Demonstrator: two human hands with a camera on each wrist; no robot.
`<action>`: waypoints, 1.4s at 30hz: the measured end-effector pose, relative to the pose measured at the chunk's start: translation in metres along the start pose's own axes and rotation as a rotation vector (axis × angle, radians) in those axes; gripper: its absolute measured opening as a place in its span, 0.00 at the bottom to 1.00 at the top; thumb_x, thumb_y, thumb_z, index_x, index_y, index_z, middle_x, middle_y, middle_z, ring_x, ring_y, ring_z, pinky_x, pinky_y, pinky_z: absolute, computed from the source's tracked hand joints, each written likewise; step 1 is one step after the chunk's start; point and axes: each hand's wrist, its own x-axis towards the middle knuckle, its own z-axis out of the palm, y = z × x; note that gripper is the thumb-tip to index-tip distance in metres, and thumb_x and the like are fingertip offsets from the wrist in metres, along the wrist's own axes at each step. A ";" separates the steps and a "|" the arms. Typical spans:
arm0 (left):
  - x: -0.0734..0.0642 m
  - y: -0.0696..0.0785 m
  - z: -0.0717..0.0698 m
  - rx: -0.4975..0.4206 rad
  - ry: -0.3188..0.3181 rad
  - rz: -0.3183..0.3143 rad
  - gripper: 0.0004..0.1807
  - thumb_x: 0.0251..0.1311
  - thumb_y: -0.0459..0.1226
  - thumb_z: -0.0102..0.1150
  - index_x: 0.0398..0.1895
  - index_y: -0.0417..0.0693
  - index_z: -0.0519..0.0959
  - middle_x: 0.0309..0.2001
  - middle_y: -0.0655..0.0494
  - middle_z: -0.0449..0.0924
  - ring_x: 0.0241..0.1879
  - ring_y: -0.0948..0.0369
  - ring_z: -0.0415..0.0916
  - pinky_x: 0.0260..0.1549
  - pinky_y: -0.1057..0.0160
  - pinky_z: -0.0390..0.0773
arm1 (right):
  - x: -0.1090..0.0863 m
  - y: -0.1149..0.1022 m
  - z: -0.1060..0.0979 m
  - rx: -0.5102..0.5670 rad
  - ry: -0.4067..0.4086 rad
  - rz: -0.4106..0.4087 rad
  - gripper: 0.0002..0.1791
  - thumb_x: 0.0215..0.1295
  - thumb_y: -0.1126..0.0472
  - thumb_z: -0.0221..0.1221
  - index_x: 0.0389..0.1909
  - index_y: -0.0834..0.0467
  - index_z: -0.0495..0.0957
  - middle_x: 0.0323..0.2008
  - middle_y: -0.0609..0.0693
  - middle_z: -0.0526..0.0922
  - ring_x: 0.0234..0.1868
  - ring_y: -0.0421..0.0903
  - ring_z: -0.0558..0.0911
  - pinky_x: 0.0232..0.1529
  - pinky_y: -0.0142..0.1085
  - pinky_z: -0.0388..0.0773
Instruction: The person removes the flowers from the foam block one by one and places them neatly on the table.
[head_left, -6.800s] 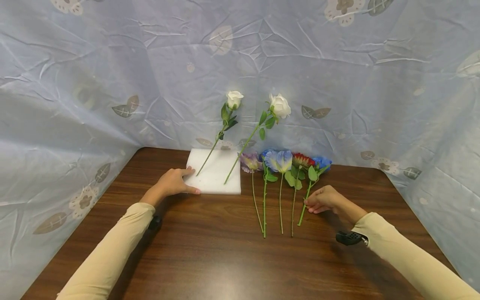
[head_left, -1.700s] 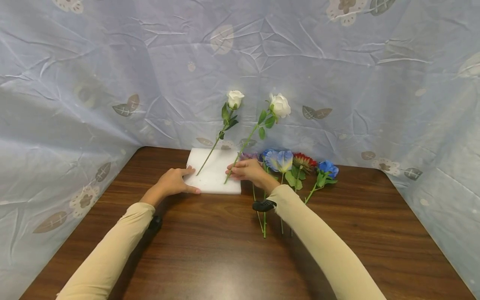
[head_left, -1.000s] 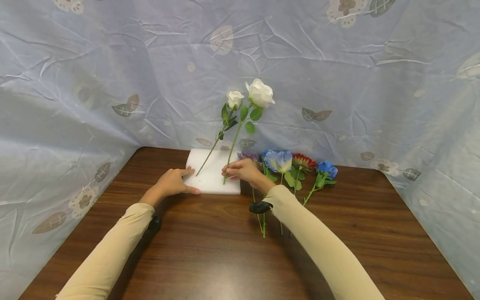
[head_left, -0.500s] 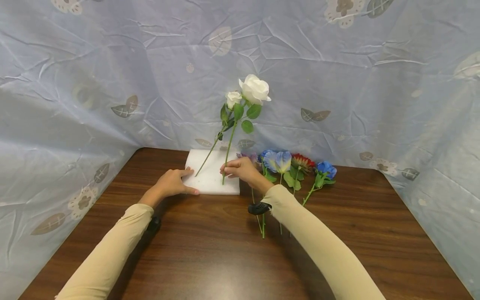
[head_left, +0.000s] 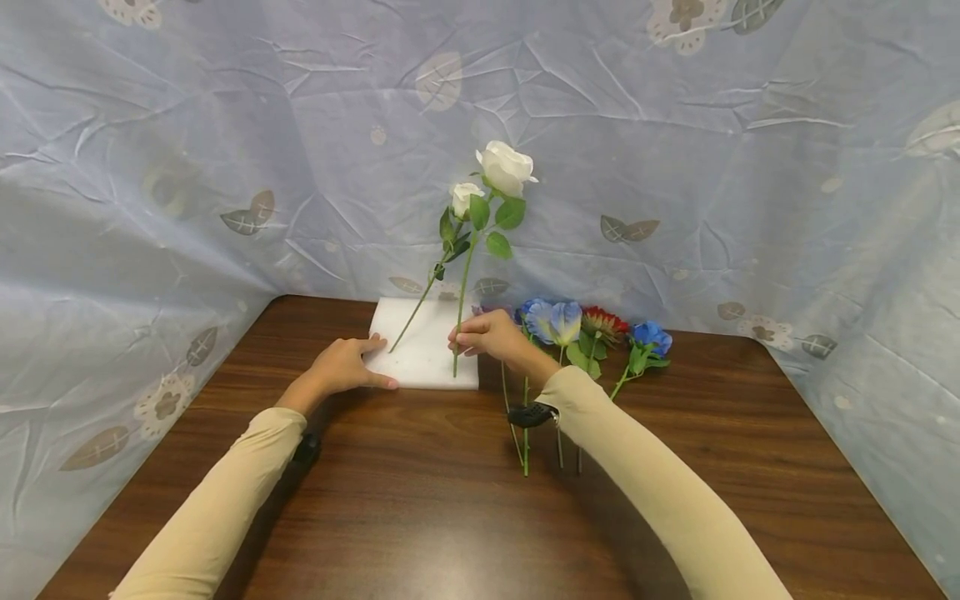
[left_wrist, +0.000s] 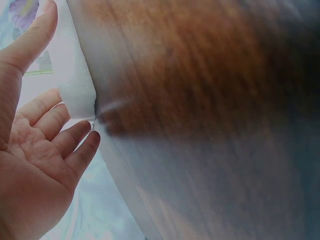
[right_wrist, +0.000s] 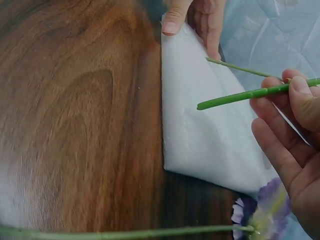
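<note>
A white foam block [head_left: 427, 371] lies flat near the table's back edge. My left hand [head_left: 337, 365] rests against its left end, thumb at the front corner; in the left wrist view the fingers [left_wrist: 80, 150] look relaxed. Between thumb and fingertips, my right hand [head_left: 495, 337] pinches the green stem of a large white rose [head_left: 506, 169]. The right wrist view shows that stem's [right_wrist: 230, 99] lower tip bare above the foam, apparently apart from it. A smaller white rose [head_left: 465, 198] stands tilted right, its stem in the foam.
Right of the foam, several flowers lie on the table [head_left: 420, 517]: a pale blue one [head_left: 555, 321], a red one [head_left: 603, 323], a blue rose [head_left: 651, 336] and a purple one [right_wrist: 272, 210] partly behind my right hand. A patterned curtain [head_left: 337, 150] hangs close behind.
My right hand has gone from the blue rose to the large white rose, which stood tilted in the foam. The rose has come up and more upright, its stem tip now free. The left hand stays.
</note>
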 end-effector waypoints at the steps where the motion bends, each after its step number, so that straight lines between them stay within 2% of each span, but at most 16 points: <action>1: 0.000 0.000 0.000 0.000 0.000 0.000 0.55 0.47 0.62 0.76 0.73 0.39 0.68 0.74 0.39 0.64 0.71 0.38 0.66 0.67 0.39 0.69 | -0.001 -0.001 -0.002 -0.003 -0.004 0.003 0.13 0.71 0.67 0.61 0.48 0.73 0.84 0.43 0.63 0.90 0.40 0.45 0.89 0.54 0.53 0.84; 6: 0.001 -0.001 0.001 0.000 0.002 0.002 0.56 0.47 0.62 0.76 0.73 0.39 0.68 0.74 0.39 0.64 0.71 0.38 0.66 0.67 0.39 0.69 | -0.010 -0.003 -0.015 -0.030 -0.037 -0.012 0.12 0.71 0.68 0.61 0.47 0.73 0.85 0.42 0.64 0.90 0.39 0.45 0.90 0.53 0.58 0.83; 11: 0.001 -0.001 0.000 -0.002 0.005 0.003 0.56 0.47 0.62 0.76 0.73 0.39 0.69 0.73 0.39 0.65 0.71 0.38 0.66 0.67 0.39 0.69 | -0.021 -0.005 -0.027 -0.071 -0.090 -0.023 0.12 0.70 0.69 0.61 0.47 0.75 0.84 0.42 0.65 0.89 0.40 0.49 0.91 0.52 0.61 0.81; 17: 0.001 0.000 0.000 -0.002 0.003 0.003 0.56 0.47 0.62 0.76 0.73 0.39 0.68 0.73 0.39 0.65 0.71 0.38 0.66 0.67 0.40 0.69 | -0.039 -0.009 -0.043 -0.119 -0.134 -0.001 0.11 0.71 0.69 0.60 0.47 0.73 0.85 0.44 0.69 0.88 0.41 0.53 0.91 0.52 0.62 0.81; 24: 0.001 0.000 0.000 0.003 0.003 0.004 0.56 0.47 0.62 0.76 0.74 0.39 0.68 0.74 0.39 0.65 0.71 0.38 0.66 0.67 0.40 0.70 | -0.064 -0.008 -0.063 -0.191 -0.179 -0.029 0.11 0.71 0.69 0.60 0.45 0.75 0.84 0.41 0.66 0.89 0.40 0.55 0.91 0.49 0.61 0.83; 29: 0.000 0.000 0.000 0.006 0.000 0.007 0.55 0.48 0.61 0.76 0.74 0.39 0.68 0.74 0.38 0.64 0.71 0.37 0.66 0.67 0.39 0.69 | -0.083 -0.001 -0.074 -0.193 -0.182 0.022 0.14 0.72 0.68 0.60 0.48 0.77 0.82 0.42 0.65 0.89 0.40 0.49 0.91 0.50 0.59 0.83; 38: -0.002 0.002 0.000 0.007 0.009 0.017 0.55 0.48 0.60 0.76 0.73 0.38 0.68 0.73 0.37 0.64 0.70 0.36 0.67 0.66 0.39 0.71 | -0.114 0.008 -0.094 -0.216 -0.122 0.100 0.14 0.71 0.66 0.61 0.49 0.73 0.84 0.43 0.62 0.90 0.43 0.52 0.90 0.50 0.57 0.84; 42: -0.002 0.002 0.000 0.007 0.009 0.019 0.55 0.48 0.60 0.76 0.73 0.38 0.68 0.73 0.37 0.64 0.70 0.36 0.67 0.66 0.39 0.71 | -0.128 0.012 -0.104 -0.219 -0.095 0.121 0.15 0.70 0.66 0.61 0.50 0.74 0.83 0.43 0.64 0.90 0.42 0.51 0.90 0.49 0.55 0.85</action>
